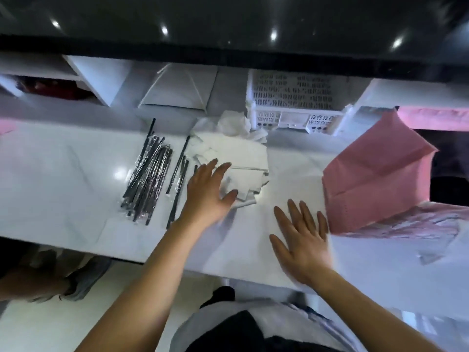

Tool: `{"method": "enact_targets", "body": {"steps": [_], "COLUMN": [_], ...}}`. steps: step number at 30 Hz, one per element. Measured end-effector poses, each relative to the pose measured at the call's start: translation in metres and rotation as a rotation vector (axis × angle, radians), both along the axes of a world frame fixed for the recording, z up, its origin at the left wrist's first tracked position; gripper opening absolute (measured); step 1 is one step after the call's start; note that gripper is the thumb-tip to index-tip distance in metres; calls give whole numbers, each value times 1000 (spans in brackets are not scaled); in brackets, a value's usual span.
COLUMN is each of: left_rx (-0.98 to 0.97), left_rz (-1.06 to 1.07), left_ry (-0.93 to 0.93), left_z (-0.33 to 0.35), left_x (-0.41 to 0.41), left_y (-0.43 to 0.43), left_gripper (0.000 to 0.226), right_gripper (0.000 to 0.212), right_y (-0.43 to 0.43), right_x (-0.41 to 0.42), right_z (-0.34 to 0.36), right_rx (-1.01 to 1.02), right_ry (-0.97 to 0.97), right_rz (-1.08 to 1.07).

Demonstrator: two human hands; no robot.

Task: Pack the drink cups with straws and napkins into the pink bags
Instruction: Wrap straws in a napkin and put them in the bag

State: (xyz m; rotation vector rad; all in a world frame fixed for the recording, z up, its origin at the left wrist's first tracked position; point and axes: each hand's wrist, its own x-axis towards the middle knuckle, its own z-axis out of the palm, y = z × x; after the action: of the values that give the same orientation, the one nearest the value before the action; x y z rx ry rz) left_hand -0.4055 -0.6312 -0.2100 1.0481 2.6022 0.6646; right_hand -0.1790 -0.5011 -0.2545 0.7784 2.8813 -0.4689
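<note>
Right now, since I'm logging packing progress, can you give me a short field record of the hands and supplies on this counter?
left hand: open, fingers spread at the napkins
right hand: open, fingers straight, just left of the pink bag
straws: wrapped, loose pile left of the napkins
pink bag: expanded, on the counter at right
basket: white, behind the napkins

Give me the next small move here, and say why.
Probably pinch one napkin off the napkin pile with the left hand: its straight fingers lie at the pile's near edge, holding nothing, while the pink bag stands right beside the flat right hand.
</note>
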Motion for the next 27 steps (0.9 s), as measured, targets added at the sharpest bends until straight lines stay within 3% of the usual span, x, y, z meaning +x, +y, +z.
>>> {"method": "enact_targets", "body": {"steps": [7, 14, 18, 27], "left_rx": [-87, -282, -118, 119], "left_rz": [-361, -394, -368, -290], "left_ry": [98, 94, 59, -131], "left_z": [0, 16, 23, 43], "left_x": [-72, -108, -113, -109], "left_y": [61, 103, 100, 74], "left_gripper": [55, 51, 45, 8], "right_gripper": [63, 66, 67, 67], "right_y": [-26, -37, -38, -38], "right_x": [-7, -10, -12, -12], "right_z": [1, -1, -1, -1], "right_rx": [45, 62, 77, 74], "right_ry": [-33, -13, 6, 4], "right_rz": [-190, -275, -316, -324]}}
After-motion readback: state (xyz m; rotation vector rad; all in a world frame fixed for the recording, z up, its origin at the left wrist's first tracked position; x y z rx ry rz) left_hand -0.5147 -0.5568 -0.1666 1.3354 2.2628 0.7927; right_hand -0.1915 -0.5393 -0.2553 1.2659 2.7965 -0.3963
